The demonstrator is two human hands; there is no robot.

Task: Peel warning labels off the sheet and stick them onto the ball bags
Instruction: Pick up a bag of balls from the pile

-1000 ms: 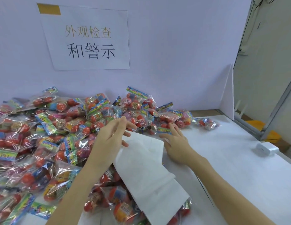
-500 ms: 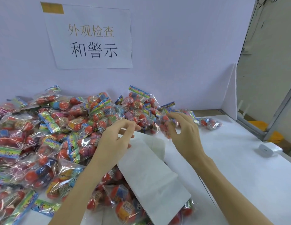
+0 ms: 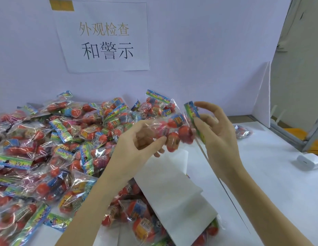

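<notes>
Hands share one bag (image 3: pixel 174 128) above the table (image 3: pixel 272 174): my right hand (image 3: pixel 216 132) pinches its header end, my left hand (image 3: pixel 137 141) pinches the other. Its long axis runs between them; the label sheet (image 3: pixel 172 189) lies directly below, nearer my left.

Glossy clear plastic ball bags (image 3: pixel 53 144) crinkle beside a matt white paper label sheet (image 3: pixel 172 190).
The held bag (image 3: pixel 174 128) shows shiny film and smooth orange balls; the table (image 3: pixel 272 183) looks matt white, the wall sign (image 3: pixel 105 36) plain paper.
</notes>
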